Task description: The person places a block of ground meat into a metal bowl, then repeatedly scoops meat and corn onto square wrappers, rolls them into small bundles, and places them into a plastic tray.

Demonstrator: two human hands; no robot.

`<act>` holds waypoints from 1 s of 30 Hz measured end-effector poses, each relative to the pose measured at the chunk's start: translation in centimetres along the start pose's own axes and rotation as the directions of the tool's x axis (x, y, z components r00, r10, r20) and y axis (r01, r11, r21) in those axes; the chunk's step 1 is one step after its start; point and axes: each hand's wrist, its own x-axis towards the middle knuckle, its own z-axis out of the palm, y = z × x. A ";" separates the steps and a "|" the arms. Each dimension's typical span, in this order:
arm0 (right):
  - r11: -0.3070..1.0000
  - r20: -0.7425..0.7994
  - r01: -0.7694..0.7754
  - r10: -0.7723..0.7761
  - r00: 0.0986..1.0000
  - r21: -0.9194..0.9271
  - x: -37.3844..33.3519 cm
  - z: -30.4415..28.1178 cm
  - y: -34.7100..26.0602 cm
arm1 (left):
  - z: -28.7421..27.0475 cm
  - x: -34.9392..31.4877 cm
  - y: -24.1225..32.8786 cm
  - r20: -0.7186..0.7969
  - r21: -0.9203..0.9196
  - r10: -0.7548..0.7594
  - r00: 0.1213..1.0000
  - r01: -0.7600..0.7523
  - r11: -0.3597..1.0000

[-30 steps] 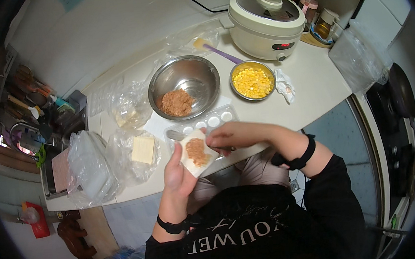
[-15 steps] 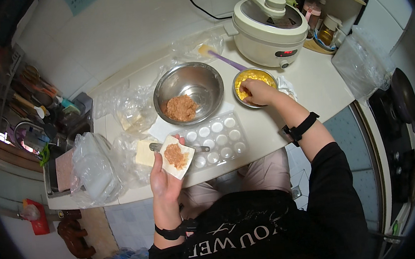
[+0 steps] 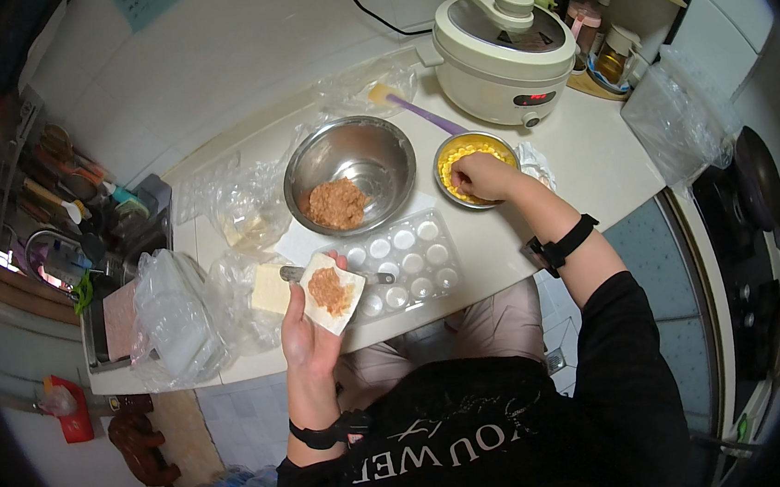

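Note:
On the palm and fingers of my left hand (image 3: 300,330) lies a square white dough wrapper (image 3: 334,325) with minced meat filling (image 3: 329,289) spread over its middle. A flat metal filling spatula (image 3: 380,279) passes beneath the wrapper, also in that hand. My right hand (image 3: 486,177) reaches into a small steel bowl (image 3: 441,180) of yellow corn kernels (image 3: 463,150); its fingers are curled together among the kernels, tips hidden. Between the hands, farther back, a large steel bowl (image 3: 388,165) holds a mound of minced meat (image 3: 337,204). A stack of wrappers (image 3: 269,287) sits left of my left hand.
A clear plastic tray with round wells (image 3: 415,262) lies near the counter's front edge. Behind the corn stand a white electric cooker (image 3: 504,62) and a purple-handled spatula (image 3: 425,113). Plastic bags (image 3: 242,201) crowd the left side; a stove (image 3: 750,277) is at far right.
My right hand has shifted slightly within the corn, its fingers drawn closer together. The left hand and its wrapper stay almost still; the view has moved a little.

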 end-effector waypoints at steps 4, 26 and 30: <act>0.997 -0.056 0.021 -0.025 0.998 -0.075 -0.8 0.0 -0.4 | 0.0 0.0 0.0 -0.005 0.011 0.007 1.000 -0.007 1.000; 0.978 -0.295 -0.004 0.067 0.953 0.208 -2.3 -0.3 0.7 | 0.7 0.0 0.0 0.025 -0.070 -0.037 0.999 0.039 0.997; 0.851 -0.246 0.085 0.053 0.968 0.519 -3.0 -2.6 -4.0 | 1.0 0.4 -0.5 -0.015 -0.094 -0.093 0.996 0.091 0.991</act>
